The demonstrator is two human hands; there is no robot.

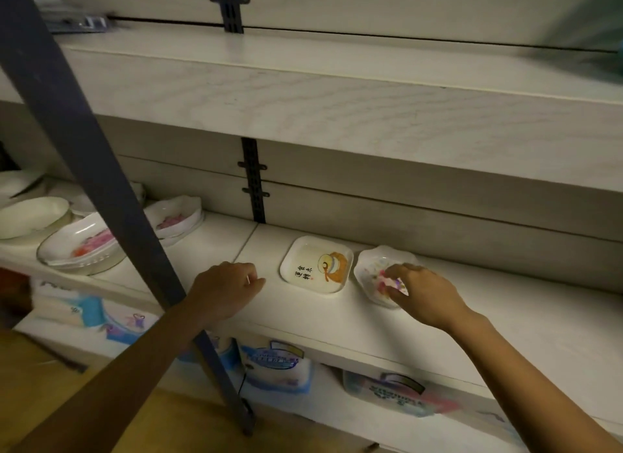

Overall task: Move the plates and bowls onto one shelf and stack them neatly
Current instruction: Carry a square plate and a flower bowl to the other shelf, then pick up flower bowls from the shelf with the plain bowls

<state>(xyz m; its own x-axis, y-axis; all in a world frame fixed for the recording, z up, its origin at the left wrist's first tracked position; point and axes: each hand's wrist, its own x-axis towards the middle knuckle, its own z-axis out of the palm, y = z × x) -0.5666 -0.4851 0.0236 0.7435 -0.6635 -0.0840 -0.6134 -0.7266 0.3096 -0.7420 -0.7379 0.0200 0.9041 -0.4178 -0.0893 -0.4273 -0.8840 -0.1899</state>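
On the middle shelf lies a square white plate with an orange picture and dark characters. Right of it sits a small scalloped white dish with a pink flower print. My right hand lies over that dish's near right side, fingers curled onto its rim and inside. My left hand rests on the shelf left of the square plate, loosely closed, holding nothing. At the far left of the shelf stand a floral bowl, a plain white oval bowl and another floral dish.
A dark slanted metal post crosses the left side in front of the bowls. Another shelf hangs close overhead. Packaged goods fill the lower shelf. Wooden floor shows at the bottom left.
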